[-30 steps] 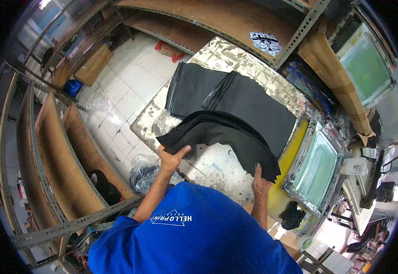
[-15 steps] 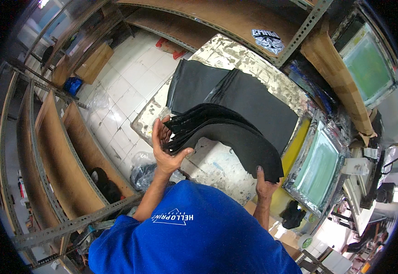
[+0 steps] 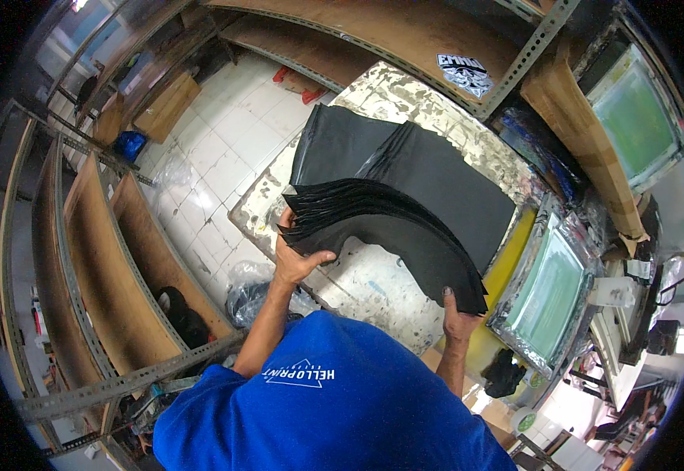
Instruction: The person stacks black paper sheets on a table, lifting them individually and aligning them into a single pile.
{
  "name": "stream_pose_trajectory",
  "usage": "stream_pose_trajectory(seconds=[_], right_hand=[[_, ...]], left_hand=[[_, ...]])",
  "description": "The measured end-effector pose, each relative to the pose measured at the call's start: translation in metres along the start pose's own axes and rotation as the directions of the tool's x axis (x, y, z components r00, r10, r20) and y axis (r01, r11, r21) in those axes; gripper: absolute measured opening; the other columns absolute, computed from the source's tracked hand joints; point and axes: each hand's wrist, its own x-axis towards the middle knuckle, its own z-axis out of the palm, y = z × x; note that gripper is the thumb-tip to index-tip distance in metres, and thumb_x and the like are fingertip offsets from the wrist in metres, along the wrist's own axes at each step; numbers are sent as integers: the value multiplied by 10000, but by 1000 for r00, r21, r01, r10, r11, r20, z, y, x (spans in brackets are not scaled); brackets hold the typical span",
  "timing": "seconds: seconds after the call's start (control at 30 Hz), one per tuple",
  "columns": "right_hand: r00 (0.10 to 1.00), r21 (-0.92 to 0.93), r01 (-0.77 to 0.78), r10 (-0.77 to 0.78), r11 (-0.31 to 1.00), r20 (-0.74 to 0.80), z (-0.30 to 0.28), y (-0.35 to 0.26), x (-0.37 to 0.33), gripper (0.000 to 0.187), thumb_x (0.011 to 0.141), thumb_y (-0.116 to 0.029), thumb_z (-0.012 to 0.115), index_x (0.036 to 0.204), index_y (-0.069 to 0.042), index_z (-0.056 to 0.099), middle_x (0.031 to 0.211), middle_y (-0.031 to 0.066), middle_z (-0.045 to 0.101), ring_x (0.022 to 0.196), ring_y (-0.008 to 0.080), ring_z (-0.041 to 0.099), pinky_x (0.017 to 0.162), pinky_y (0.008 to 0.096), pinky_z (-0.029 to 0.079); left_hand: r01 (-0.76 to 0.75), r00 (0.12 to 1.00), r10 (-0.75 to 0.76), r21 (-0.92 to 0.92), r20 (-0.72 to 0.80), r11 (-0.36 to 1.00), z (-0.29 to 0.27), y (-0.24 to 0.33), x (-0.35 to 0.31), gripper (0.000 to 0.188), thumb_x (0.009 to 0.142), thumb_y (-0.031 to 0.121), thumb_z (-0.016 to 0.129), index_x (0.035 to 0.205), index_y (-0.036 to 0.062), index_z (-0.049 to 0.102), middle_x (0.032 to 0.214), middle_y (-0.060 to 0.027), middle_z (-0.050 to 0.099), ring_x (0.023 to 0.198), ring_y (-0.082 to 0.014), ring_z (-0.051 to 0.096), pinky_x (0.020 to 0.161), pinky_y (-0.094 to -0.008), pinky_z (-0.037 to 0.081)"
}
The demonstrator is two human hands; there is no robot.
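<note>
A thick stack of black sheets point(image 3: 389, 228) arches between my two hands, its layers fanned apart toward the left end. My left hand point(image 3: 295, 257) grips that left end, thumb underneath on the near side and the other fingers mostly hidden behind the sheets. At the right end, my right hand point(image 3: 459, 315) holds the stack with the thumb on its near face; its fingers are out of sight below. Behind the raised stack, more black sheets point(image 3: 456, 177) lie flat on a worn, paint-spotted white table point(image 3: 373, 294).
Right of the table stands a framed printing screen point(image 3: 542, 286) with a yellow edge strip beside it. Another screen point(image 3: 632, 118) leans behind a cardboard piece point(image 3: 581, 133). Wooden shelves point(image 3: 134, 267) stand at left, and a long shelf point(image 3: 404, 31) runs behind. Plastic bags point(image 3: 251, 294) lie by the table.
My left hand has closed in further on the stack's left end, its fingers going behind the sheets. The layers there are more evenly fanned. My right hand stays in nearly the same place.
</note>
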Motion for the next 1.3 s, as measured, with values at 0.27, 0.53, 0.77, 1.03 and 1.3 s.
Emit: stream_pose_trajectory(seconds=[0.27,0.53,0.77,1.03,1.3], right_hand=[[982,-161,-176,163,971,-93,9,-7,5,458,827,-13,737,1250,55,576,1194,133,648,1118,232,598,1026,370,430],[960,-239,-281,275,929,-60,-31,-34,119,411,772,-56,784,1128,80,632,1069,163,692,937,266,665,887,360,503],[860,-113,-501,508,858,50,-52,23,214,335,744,3,757,1051,91,655,961,165,706,764,264,673,737,392,530],[774,-278,-592,630,757,64,-59,125,240,438,698,0,781,1090,108,617,989,172,697,821,282,668,753,390,519],[975,-730,-200,203,654,-85,-45,93,205,760,655,-96,832,1311,59,483,1182,230,634,1041,400,624,917,420,498]], left_hand=[[124,988,-107,162,-115,979,15,5,15,325,722,54,834,1015,-17,713,923,-111,748,819,-202,714,784,-322,552],[100,932,-225,397,282,912,58,49,135,408,644,124,820,960,-92,679,892,-220,722,823,-286,709,752,-366,533],[142,833,-376,499,407,855,156,-27,247,464,573,154,871,866,-134,654,894,-261,692,884,-322,681,789,-386,523],[-63,777,-440,750,451,659,199,-95,265,832,591,249,916,1245,-74,516,1257,-255,604,1158,-380,599,971,-407,498],[-146,836,-412,871,362,470,205,-44,243,981,582,296,929,1373,30,414,1323,-218,551,1234,-346,543,991,-439,475]])
